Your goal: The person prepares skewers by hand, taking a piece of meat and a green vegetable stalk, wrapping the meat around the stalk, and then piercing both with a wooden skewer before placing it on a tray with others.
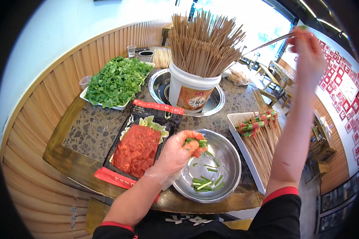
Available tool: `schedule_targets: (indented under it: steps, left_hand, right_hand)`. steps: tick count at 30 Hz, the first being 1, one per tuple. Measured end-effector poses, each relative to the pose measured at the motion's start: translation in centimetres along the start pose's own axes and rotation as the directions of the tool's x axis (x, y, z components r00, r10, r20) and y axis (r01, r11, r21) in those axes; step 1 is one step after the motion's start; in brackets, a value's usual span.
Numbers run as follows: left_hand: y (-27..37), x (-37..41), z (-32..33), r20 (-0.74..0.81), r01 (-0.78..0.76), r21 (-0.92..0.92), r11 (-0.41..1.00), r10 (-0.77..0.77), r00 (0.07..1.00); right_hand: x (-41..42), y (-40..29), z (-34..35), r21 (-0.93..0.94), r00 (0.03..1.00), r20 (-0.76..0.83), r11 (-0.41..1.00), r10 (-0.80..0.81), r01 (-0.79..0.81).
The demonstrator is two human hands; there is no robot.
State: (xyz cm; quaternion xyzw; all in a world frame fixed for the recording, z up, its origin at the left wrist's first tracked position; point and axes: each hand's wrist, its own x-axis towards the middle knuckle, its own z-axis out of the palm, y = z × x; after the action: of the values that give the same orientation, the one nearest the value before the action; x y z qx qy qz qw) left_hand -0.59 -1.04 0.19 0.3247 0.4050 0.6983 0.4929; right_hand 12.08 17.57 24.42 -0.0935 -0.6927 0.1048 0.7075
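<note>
My left hand [175, 152], in a clear plastic glove, holds a bundle of green stalks wrapped in red marinated meat [199, 145] above the steel bowl [236, 176]. Cut green stalks [208, 183] lie in that bowl. Raised at the upper right, my right hand [308, 44] grips a thin wooden skewer [267, 43] that slants down toward the white bucket of skewers [191, 86]. Beside my left hand lies an opened black and red package of marinated meat [136, 149]. A white tray [245, 158] to the right holds skewers with green-and-red bundles [254, 125] at their far ends.
The bucket stands in a round metal-rimmed recess [154, 86] in the stone-patterned table [86, 128]. Leafy greens [116, 80] fill a white tray at the left. Clear plastic cups [131, 50] stand near the wood-panelled wall [56, 74]. A plastic bag [239, 76] lies behind the bucket.
</note>
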Motion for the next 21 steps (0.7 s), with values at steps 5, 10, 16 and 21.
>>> schedule_targets:
  steps: [5,10,16,21]
  left_hand:
    - [-0.1,0.6,0.6,0.020,-0.038,0.001,0.999,0.038,0.999]
    - [-0.1,0.4,0.2,0.015,-0.023,-0.039,0.999,0.023,1.000]
    - [-0.5,0.8,-0.2,0.044,-0.036,-0.061,0.997,0.038,0.998]
    - [-0.2,0.9,-0.8,-0.006,-0.076,-0.068,0.995,0.076,0.997]
  right_hand:
    - [0.8,-2.3,-4.2,-0.003,0.999,0.031,0.999,-0.040,0.040]
    - [-6.0,3.0,-1.2,0.003,0.866,0.348,0.923,0.359,-0.384]
    - [-9.2,1.9,1.1,0.313,0.722,0.518,0.684,0.459,-0.659]
    - [-8.1,-4.1,0.9,0.653,0.731,0.674,0.551,-0.109,-0.520]
